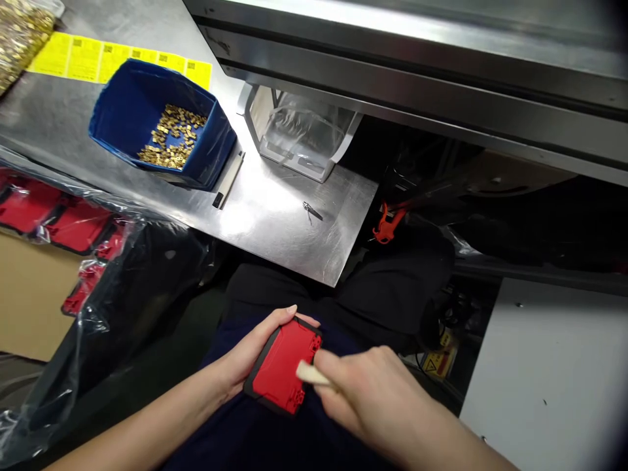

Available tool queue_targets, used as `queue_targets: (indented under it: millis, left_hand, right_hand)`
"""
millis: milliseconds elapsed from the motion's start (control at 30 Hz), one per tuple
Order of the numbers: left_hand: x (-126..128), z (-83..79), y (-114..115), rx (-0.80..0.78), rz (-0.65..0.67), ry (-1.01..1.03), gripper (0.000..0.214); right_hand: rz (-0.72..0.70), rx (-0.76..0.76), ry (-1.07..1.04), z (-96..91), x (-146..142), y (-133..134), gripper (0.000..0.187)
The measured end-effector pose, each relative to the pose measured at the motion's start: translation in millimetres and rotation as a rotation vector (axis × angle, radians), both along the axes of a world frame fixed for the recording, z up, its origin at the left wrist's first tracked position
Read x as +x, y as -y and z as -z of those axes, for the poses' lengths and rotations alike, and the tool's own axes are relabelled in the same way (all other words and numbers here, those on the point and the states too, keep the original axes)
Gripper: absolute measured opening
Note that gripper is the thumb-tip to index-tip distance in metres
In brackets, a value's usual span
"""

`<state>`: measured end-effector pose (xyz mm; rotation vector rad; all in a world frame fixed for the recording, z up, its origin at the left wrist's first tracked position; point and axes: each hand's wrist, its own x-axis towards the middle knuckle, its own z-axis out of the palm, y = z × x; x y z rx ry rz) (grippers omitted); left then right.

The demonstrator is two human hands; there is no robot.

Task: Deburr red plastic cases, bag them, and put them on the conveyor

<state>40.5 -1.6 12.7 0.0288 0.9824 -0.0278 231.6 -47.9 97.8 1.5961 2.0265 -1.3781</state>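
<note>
My left hand (pixel 249 350) holds a red and black plastic part (pixel 283 360) from its left side, thumb along the upper edge, over my lap. The part's red face is turned up, and small hinge-like details line its right edge. My right hand (pixel 366 386) is closed around a cream-coloured tool (pixel 312 375) with a blunt, rounded end. That end lies at the part's right edge, between the hinge-like details. The rest of the tool is hidden inside my fist, so its kind does not show.
On the metal table (pixel 294 242) stand a blue bin (pixel 210 147) of small brass pieces and a grey bin (pixel 294 167) with clear plastic. A white pen-like tool (pixel 229 180) lies between them. Bagged red parts (pixel 78 222) sit left; orange-handled pliers (pixel 387 226) hang beyond the table corner.
</note>
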Motion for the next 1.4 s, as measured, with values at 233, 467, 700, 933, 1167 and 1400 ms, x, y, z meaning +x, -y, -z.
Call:
queue_targets:
  millis: [233,467,700,933,1167,1400]
  left_hand:
    - [1,-2.7,-1,-0.004,0.01,-0.027,0.049]
    - [2,-5.6,-11,-0.1,-0.152,-0.133,0.044]
    - [-49,12.0,-37,0.195,-0.383,-0.249,0.051]
    - [-87,30.7,-31,0.277,-0.438,-0.205,0.059]
    - [-81,38.8,-35,0.201,-0.474,-0.058,0.072]
    - [-72,37.3,-28,0.2,-0.523,-0.097,0.058]
  right_hand:
    - [-0.04,-0.023,-0.003,4.5,-8,6,0.012]
    - [0.075,0.106,-0.036,5.0,-5,-40,0.017]
    - [0.514,0.169,-0.151,77.4,-20,-129,0.038]
    - [0.304,0.323,0.443,83.2,61,-117,0.045]
    - [0.087,0.305,0.641,132.8,172,-106,0.053]
    - [-0.168,0.353,0.5,152.7,196,-120,0.053]
